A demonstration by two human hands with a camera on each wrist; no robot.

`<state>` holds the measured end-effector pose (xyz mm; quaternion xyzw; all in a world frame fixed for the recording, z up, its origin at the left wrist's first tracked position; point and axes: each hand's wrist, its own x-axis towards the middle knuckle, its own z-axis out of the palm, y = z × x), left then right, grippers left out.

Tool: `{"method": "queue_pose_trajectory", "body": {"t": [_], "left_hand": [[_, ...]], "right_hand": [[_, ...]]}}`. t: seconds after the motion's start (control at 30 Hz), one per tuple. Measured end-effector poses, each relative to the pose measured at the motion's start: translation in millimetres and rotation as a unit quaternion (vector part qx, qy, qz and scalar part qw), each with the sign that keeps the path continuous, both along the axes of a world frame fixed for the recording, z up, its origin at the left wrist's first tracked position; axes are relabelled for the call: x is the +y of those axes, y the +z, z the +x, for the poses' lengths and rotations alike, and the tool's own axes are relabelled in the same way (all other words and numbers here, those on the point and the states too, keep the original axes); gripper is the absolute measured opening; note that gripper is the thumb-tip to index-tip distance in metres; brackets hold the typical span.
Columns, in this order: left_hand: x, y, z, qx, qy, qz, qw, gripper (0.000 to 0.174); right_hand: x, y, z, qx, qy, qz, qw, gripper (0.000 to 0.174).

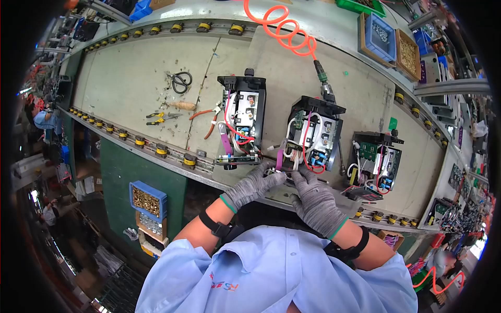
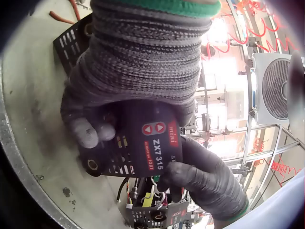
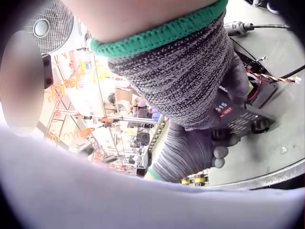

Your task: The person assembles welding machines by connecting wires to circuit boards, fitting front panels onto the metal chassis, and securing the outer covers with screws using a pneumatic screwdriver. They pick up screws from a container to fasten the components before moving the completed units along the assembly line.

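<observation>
Both gloved hands hold a black front panel (image 2: 138, 152) printed "ZX7 315", at the near side of the middle welding machine (image 1: 315, 133). My left hand (image 1: 255, 188) grips one end, its fingertips curled over the printed face in the left wrist view. On the opposite end my right hand (image 1: 318, 201) pinches the panel's edge, with fingers and thumb bent around it. A purple ribbon cable (image 1: 279, 159) and white wires (image 1: 296, 156) run from the open machine down to the panel. The panel's back is mostly hidden from the head view.
Similar open machines stand left (image 1: 245, 115) and right (image 1: 378, 161). Pliers with orange handles (image 1: 206, 120), yellow-handled cutters (image 1: 162, 118) and black scissors (image 1: 181, 82) lie to the left. An orange coiled hose (image 1: 284, 31) hangs from above. Roller rails (image 1: 140, 141) edge the bench.
</observation>
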<state>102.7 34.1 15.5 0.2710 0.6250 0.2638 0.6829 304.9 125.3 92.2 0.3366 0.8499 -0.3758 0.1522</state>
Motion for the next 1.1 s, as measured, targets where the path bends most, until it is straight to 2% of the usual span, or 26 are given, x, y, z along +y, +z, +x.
{"method": "queue_pose_trajectory", "body": {"t": [0.03,0.1,0.13,0.17,0.23,0.27,0.3,0.37,0.4,0.47,0.5,0.57,0.6,0.63,0.67,0.7,0.73,0.83,0.87,0.9,0.97,1.0,1.03,1.1], "left_hand": [[-0.8,10.2,-0.9,0.005,-0.004,-0.001,1.000,0.080],[-0.8,47.1,1.9,0.184,-0.057,-0.013,0.981,0.080],[-4.8,67.4,7.7,0.384,-0.126,0.049,0.913,0.068],[6.5,89.7,6.4,0.390,-0.134,0.053,0.909,0.068],[33.0,123.4,3.8,0.403,-0.139,0.165,0.889,0.054],[44.9,114.3,6.7,0.386,-0.120,0.234,0.884,0.043],[60.4,105.9,8.7,0.390,-0.125,0.237,0.881,0.043],[93.8,92.2,13.0,0.361,-0.334,0.138,0.860,0.041],[105.2,88.2,18.1,0.366,-0.340,0.141,0.855,0.041],[121.4,79.7,30.6,0.337,-0.464,0.042,0.818,0.042],[122.3,71.5,34.3,0.341,-0.471,0.042,0.812,0.042],[121.9,57.3,36.5,0.348,-0.495,0.030,0.796,0.050],[127.2,53.1,37.4,0.319,-0.505,-0.024,0.802,0.049],[128.8,46.0,39.2,0.325,-0.510,-0.026,0.796,0.049],[129.7,36.5,41.0,0.303,-0.492,-0.046,0.815,0.047],[129.8,27.4,42.8,0.282,-0.474,-0.066,0.831,0.045],[128.9,23.8,47.0,0.254,-0.409,-0.124,0.868,0.046],[115.4,-11.1,38.5,0.286,-0.429,-0.114,0.849,0.048],[129.0,25.0,55.9,0.295,-0.441,-0.147,0.835,0.056],[127.0,21.4,58.4,0.300,-0.445,-0.151,0.830,0.056],[115.6,1.2,51.4,0.363,-0.398,-0.190,0.821,0.057],[113.2,-15.5,43.5,0.344,-0.388,-0.213,0.828,0.059],[116.8,-7.8,51.2,0.348,-0.391,-0.215,0.825,0.059],[124.8,16.2,72.1,0.421,-0.394,-0.238,0.781,0.053]], "right_hand": [[-5.5,-2.5,4.0,0.014,-0.012,0.004,1.000,0.065],[-13.8,-9.5,14.3,0.035,-0.030,0.010,0.999,0.064],[-16.1,-15.2,20.8,0.072,-0.033,0.027,0.996,0.065],[-18.2,-17.7,25.8,0.107,-0.037,0.043,0.993,0.066],[-19.3,-11.6,32.5,0.129,-0.053,0.025,0.990,0.066],[-18.6,-9.1,35.9,0.147,-0.060,0.010,0.987,0.067],[-20.4,-9.9,39.0,0.153,-0.065,0.013,0.986,0.067],[-23.4,-15.0,43.1,0.168,-0.110,-0.078,0.977,0.066],[-23.2,-15.5,45.4,0.174,-0.116,-0.074,0.975,0.066],[-22.6,-17.7,52.7,0.242,-0.151,-0.161,0.945,0.065],[-23.2,-22.5,58.8,0.248,-0.158,-0.160,0.942,0.065],[-25.9,-36.2,69.0,0.247,-0.275,-0.375,0.850,0.064],[-28.5,-41.2,71.8,0.255,-0.278,-0.377,0.846,0.064],[-30.6,-45.7,72.9,0.290,-0.260,-0.310,0.867,0.065],[-32.5,-47.9,74.0,0.324,-0.241,-0.241,0.883,0.066],[-34.9,-47.9,74.2,0.331,-0.246,-0.242,0.878,0.066],[-37.5,-47.0,73.2,0.321,-0.246,-0.238,0.883,0.067],[-43.4,-52.5,72.6,0.316,-0.217,-0.254,0.888,0.074],[-43.9,-54.7,73.2,0.331,-0.203,-0.254,0.886,0.077],[-44.0,-56.0,74.3,0.347,-0.189,-0.254,0.883,0.079],[-36.3,-52.2,77.6,0.325,-0.175,-0.295,0.881,0.082],[-33.1,-50.9,79.9,0.295,-0.157,-0.332,0.882,0.085],[-32.8,-52.3,81.5,0.300,-0.159,-0.333,0.880,0.085],[-34.3,-56.1,82.6,0.303,-0.133,-0.285,0.900,0.086]]}}
